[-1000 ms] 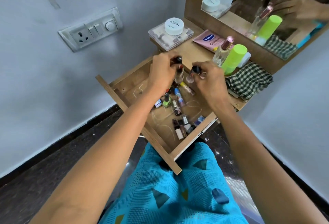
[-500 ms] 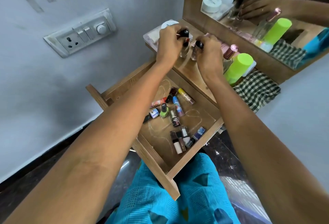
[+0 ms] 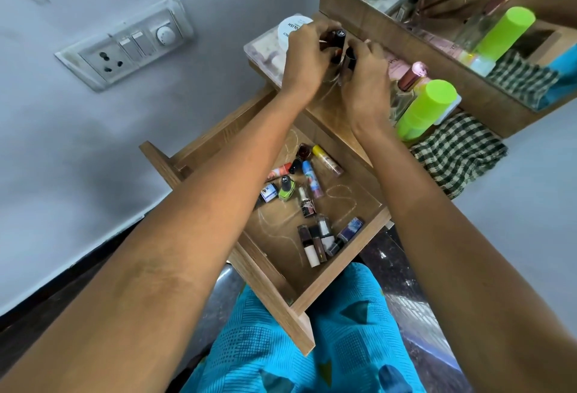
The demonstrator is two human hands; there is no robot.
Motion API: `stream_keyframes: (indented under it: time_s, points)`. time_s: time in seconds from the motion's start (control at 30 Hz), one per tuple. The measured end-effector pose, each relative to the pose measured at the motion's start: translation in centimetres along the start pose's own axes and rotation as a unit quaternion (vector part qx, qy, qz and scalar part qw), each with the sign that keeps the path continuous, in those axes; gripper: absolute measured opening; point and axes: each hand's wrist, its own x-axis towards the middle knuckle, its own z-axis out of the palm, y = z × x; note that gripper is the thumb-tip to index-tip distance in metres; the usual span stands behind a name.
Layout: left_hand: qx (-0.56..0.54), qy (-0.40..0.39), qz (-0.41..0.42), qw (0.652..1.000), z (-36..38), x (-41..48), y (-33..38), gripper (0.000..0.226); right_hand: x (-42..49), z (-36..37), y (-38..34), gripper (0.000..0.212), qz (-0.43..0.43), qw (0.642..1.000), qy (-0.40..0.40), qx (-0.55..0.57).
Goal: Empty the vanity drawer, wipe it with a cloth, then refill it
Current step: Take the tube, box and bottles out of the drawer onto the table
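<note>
the left hand (image 3: 304,58) is gripping a black-capped glass bottle (image 3: 339,37), the right hand (image 3: 365,80) is pinching a second dark-capped bottle (image 3: 350,58), over the wooden vanity top (image 3: 324,110); standing them upright is probably saving room for small polish bottles (image 3: 307,205) lying in the open wooden drawer (image 3: 343,264).

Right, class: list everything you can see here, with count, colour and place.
drawer: one, wooden, pulled open
small bottles: about a dozen, mixed colours, in the drawer
checked cloth: one, green-white, vanity top, right
lime canister: one, green, beside the cloth
perfume bottle: one, clear, pink cap, beside canister
white jar: one, on clear box, left
switch panel: one, white, wall
dark-capped bottles: two, one per hand
hands: left, right, over vanity top, gripping those bottles
</note>
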Motion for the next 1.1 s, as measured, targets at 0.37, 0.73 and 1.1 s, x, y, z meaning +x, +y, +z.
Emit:
stream_keyframes:
  time_s: [0.37, 0.73, 1.1]
  points:
    - [-0.021, 0.0, -0.012, 1.0, -2.4, -4.8, -1.3, 0.02, -5.2, -0.5, -0.2, 0.047, -0.112, 0.993, 0.035, 0.012]
    - [0.058, -0.05, -0.086, 0.993, -4.0, -14.2, -5.1, 0.02, -12.5, 1.5, 2.8, 0.02, -0.097, 0.989, -0.11, 0.019]
    - [0.101, -0.076, -0.132, 0.983, -3.4, -17.0, -7.6, 0.032, -15.1, 4.1, 3.7, 0.028, 0.098, 0.968, -0.232, -0.021]
